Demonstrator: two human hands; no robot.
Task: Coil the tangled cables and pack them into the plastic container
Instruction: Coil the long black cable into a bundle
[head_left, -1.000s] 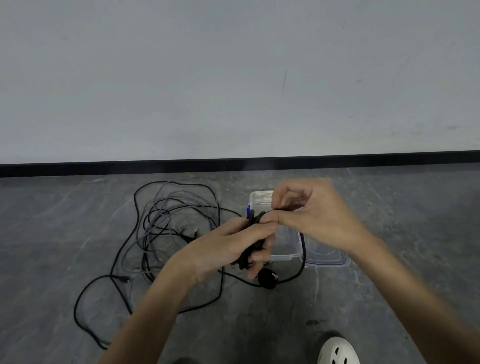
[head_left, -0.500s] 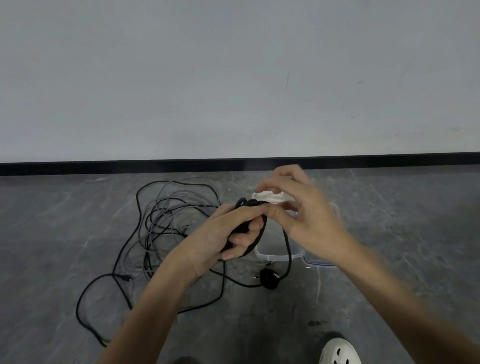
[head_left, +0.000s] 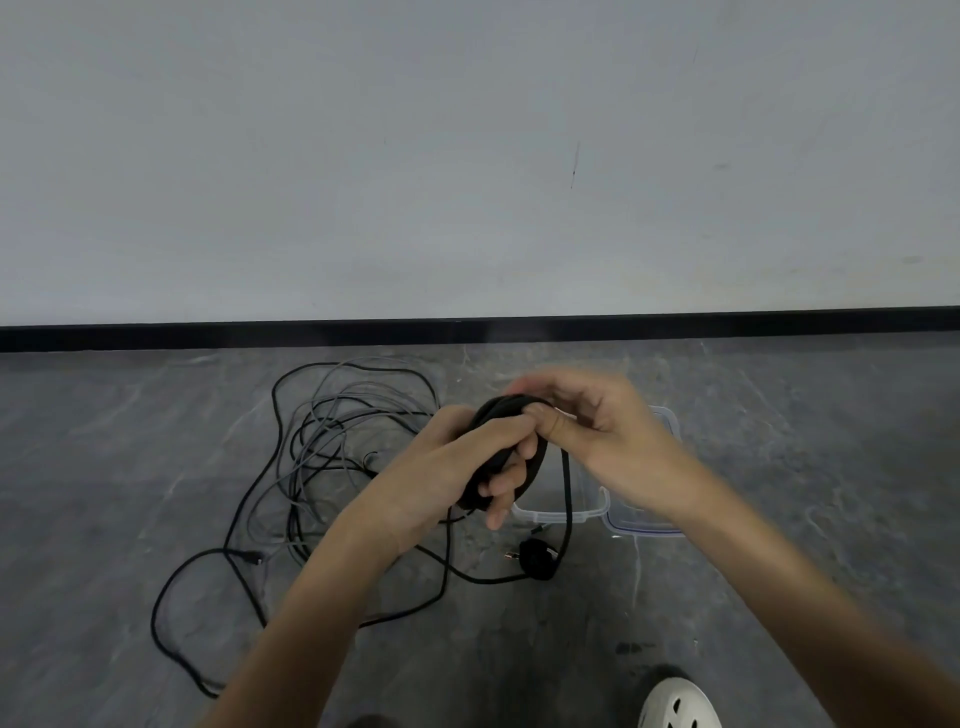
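Nearest you, at 5 o'clock at the bottom edge of your view, is the toe of a white perforated shoe (head_left: 678, 701) on the grey marbled floor (head_left: 104, 493). Your two forearms reach up from 6 o'clock and meet near the middle. Your left hand (head_left: 452, 467) has its fingers curled round a black cable coil (head_left: 537, 462), holding it upright above the floor. Your right hand (head_left: 597, 436), blurred, pinches the top of that coil between thumb and fingers. From that pinch one strand hangs down toward 6 o'clock and ends in a black plug (head_left: 537, 555) lying on the floor; any marking on it is too small to read. Just behind the coil, partly hidden by your hands, sits the clear plastic container (head_left: 561, 515), with its blue-edged lid (head_left: 644, 529) beside it at 3 o'clock. At 9 o'clock from your left hand lies the tangle of grey and black cables (head_left: 332, 441), loops trailing toward 7 o'clock. Farthest off, a black skirting strip (head_left: 467, 330) runs below a pale wall (head_left: 467, 156).
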